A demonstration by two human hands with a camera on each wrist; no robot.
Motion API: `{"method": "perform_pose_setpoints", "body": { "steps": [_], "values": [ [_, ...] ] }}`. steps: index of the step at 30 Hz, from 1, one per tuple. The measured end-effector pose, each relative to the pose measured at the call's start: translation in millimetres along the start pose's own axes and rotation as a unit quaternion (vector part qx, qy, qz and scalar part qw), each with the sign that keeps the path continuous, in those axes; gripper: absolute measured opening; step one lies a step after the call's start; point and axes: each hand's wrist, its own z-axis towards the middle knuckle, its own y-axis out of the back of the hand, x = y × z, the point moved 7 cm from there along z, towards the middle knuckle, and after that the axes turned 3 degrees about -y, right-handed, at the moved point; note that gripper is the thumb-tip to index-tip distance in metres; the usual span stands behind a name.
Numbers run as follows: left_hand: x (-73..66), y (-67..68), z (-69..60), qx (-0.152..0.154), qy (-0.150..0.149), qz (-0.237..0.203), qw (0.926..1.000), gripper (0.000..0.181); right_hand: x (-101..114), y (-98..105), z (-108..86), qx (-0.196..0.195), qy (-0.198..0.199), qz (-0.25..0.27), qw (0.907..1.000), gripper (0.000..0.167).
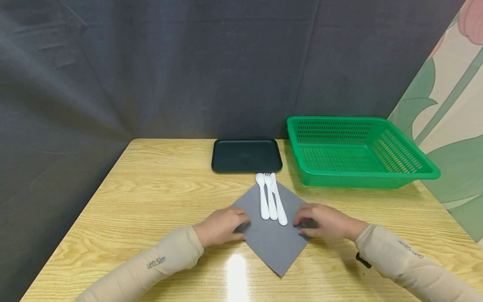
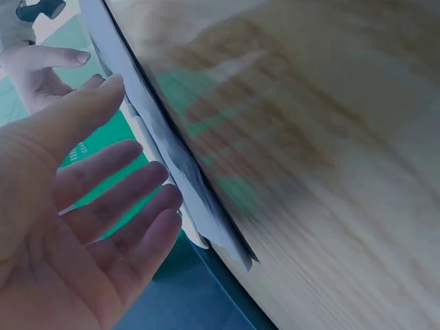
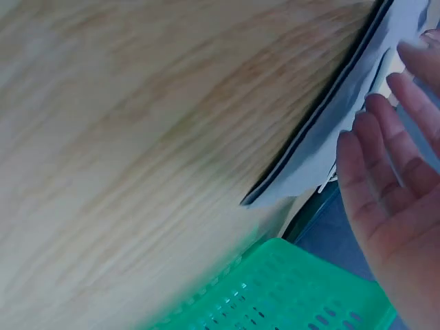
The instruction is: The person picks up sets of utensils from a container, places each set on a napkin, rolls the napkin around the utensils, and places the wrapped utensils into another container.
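A grey cloth napkin (image 1: 273, 247) lies on the table, turned so one corner points toward me. Side by side on its upper half are a white spoon (image 1: 264, 201), a white fork (image 1: 270, 199) and a white knife (image 1: 280, 205), their heads toward the back. At the napkin's left corner is my left hand (image 1: 222, 226), fingers slightly bent and holding nothing. My right hand (image 1: 322, 221) is over the right corner, its fingers loosely curved around no object. Both wrist views show the fingers apart beside the napkin's edge; whether fingertips touch the cloth is hard to tell.
A black rectangular tray (image 1: 247, 155) stands at the back, just beyond the cutlery heads. To its right sits a green plastic basket (image 1: 351, 178) with slotted walls. A dark curtain (image 1: 211, 71) hangs behind the wooden table (image 1: 158, 188).
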Motion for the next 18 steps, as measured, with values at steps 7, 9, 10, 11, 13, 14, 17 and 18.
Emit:
{"method": "perform_pose_setpoints", "body": {
  "steps": [7, 9, 10, 11, 13, 14, 17, 18],
  "values": [
    [-4.3, -2.9, -1.3, 0.01, -0.008, 0.024, 0.9996, 0.034, 2.0, -2.8, -7.0, 0.006, 0.026, -0.009, 0.9996, 0.016],
    [-4.4, -3.7, -1.3, 0.016, -0.006, 0.021, 0.9996, 0.033, 1.8, -3.5, -8.3, 0.005, 0.029, -0.009, 0.9995, 0.016],
    [-4.5, -4.0, -1.2, 0.018, -0.006, 0.021, 0.9996, 0.033, 1.4, -4.0, -8.8, 0.007, 0.029, -0.007, 0.9995, 0.016],
    [-4.6, -4.1, -1.2, 0.019, -0.006, 0.02, 0.9996, 0.032, 1.1, -4.4, -9.2, 0.007, 0.029, -0.007, 0.9995, 0.016],
    [-4.5, -4.5, -0.8, 0.021, -0.005, 0.018, 0.9996, 0.031, 0.7, -4.9, -9.8, 0.008, 0.028, -0.006, 0.9995, 0.016],
    [-4.5, -4.8, -0.6, 0.022, -0.005, 0.018, 0.9996, 0.031, 0.6, -5.1, -10.0, 0.009, 0.03, -0.006, 0.9995, 0.015],
    [-4.3, -5.2, -0.2, 0.022, -0.004, 0.016, 0.9996, 0.03, 0.6, -5.4, -10.2, 0.008, 0.035, -0.006, 0.9993, 0.014],
    [-4.2, -5.4, 0.0, 0.022, -0.003, 0.015, 0.9996, 0.03, 0.5, -5.4, -10.3, 0.007, 0.036, -0.006, 0.9993, 0.013]
  ]
}}
